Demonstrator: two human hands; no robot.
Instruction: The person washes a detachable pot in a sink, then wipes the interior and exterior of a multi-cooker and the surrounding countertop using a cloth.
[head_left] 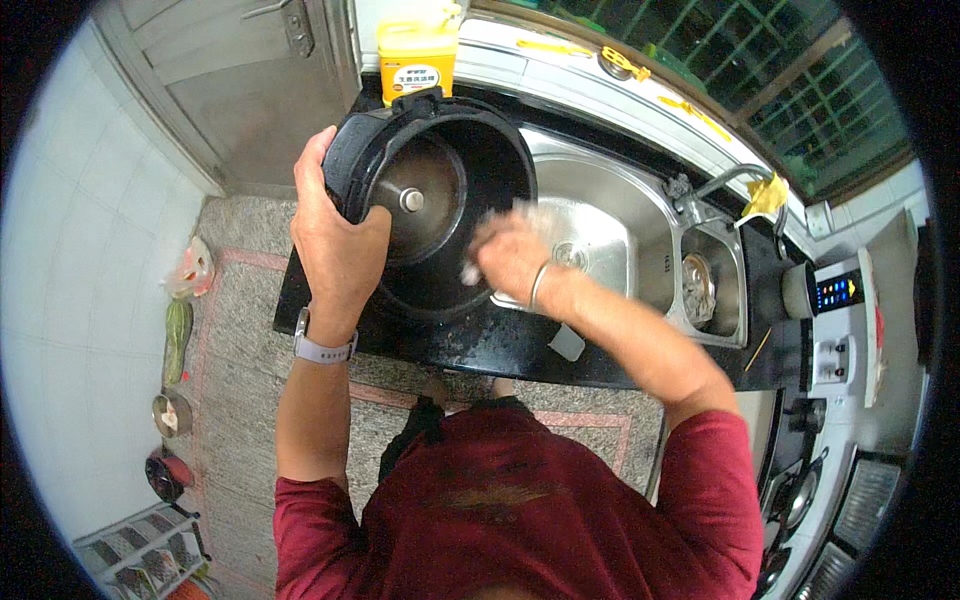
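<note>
A black electric cooker body [505, 165] lies tilted on the counter, its round opening facing me. Inside, a dark metallic plate with a small silver button is visible. My left hand [340, 240] grips the cooker's left side, thumb over the rim and fingers round the outside. At the opening's right edge is my right hand [512, 255], smeared by motion and closed round a pale, cloth-like piece [470, 271]. Blur hides that piece's exact shape and the fingertips.
A steel double sink [600, 205] adjoins the cooker on the right, with a tap [735, 180] behind. A yellow detergent jug [416, 65] stands beyond the cooker. On the black counter [450, 345] lies a small pale square piece [567, 343]. A stove [800, 490] is at the right.
</note>
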